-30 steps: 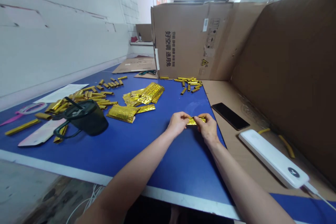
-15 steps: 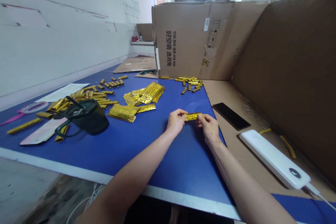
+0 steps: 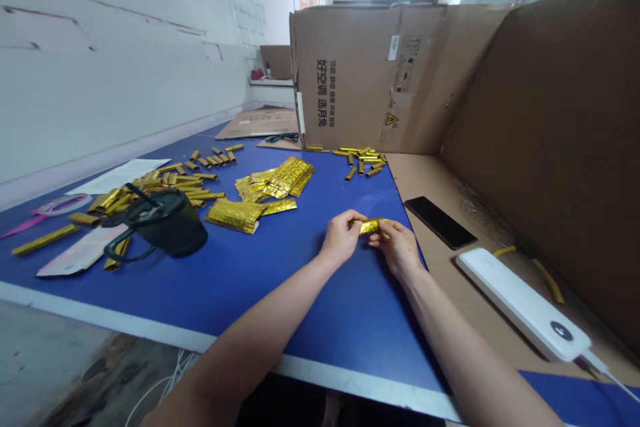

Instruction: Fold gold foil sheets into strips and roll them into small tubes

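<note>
Between my two hands is a small strip of shiny gold paper (image 3: 369, 227), folded or rolled into a narrow piece. My left hand (image 3: 343, 237) pinches its left end, and my right hand (image 3: 399, 245) grips the right end with thumb and fingers. Both hands are just above the blue tabletop (image 3: 320, 307). To their left lie a stack of flat gold paper sheets (image 3: 287, 177) and a nearer gold bundle (image 3: 235, 215). Beyond my hands, several small gold rolls (image 3: 367, 159) are scattered by the cardboard.
A dark green mug (image 3: 175, 227) with lid and straw stands left, before a heap of gold rolls (image 3: 190, 187). Pink-handled scissors or a tape ring (image 3: 67, 205) lie farther left. At right are a black phone (image 3: 440, 221), a white power bank (image 3: 520, 303) and cardboard walls (image 3: 370, 80).
My left hand has shifted slightly right, closer to my right hand. The gold strip has turned a little and shows a shorter stretch between the fingers.
</note>
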The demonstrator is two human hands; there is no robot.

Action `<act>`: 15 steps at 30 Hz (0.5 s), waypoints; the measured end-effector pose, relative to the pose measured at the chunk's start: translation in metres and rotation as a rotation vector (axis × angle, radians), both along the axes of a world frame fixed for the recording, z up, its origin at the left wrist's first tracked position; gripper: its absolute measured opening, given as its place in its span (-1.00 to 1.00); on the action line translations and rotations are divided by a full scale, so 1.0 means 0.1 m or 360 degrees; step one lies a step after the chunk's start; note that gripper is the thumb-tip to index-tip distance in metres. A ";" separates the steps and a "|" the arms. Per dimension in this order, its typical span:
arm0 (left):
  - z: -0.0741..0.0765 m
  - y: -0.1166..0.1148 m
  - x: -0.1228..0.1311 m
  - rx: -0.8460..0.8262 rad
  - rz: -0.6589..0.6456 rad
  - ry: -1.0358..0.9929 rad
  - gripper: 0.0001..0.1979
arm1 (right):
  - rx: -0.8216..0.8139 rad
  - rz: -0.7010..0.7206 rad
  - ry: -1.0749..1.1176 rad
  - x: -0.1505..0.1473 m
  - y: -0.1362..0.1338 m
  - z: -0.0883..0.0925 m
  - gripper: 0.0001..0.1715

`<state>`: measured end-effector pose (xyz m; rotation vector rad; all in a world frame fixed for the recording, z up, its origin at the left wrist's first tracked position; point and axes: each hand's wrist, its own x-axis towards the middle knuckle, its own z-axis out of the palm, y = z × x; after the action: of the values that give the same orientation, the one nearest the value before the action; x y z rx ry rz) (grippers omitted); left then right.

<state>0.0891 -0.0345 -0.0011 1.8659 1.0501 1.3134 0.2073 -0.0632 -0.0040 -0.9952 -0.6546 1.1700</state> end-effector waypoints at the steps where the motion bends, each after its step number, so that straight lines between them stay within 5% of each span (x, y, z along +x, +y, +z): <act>1: 0.01 -0.01 0.00 -0.0004 0.0003 0.0009 -0.82 | -0.0008 0.0009 -0.0002 0.01 0.00 0.00 -0.76; 15: -0.01 0.01 0.00 -0.0043 -0.0025 0.0053 -0.78 | -0.0069 0.0059 -0.0036 0.05 -0.01 0.04 -0.73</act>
<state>0.0892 -0.0337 -0.0020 1.8782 1.0631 1.2573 0.2119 -0.0641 -0.0003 -1.0379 -0.6703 1.2112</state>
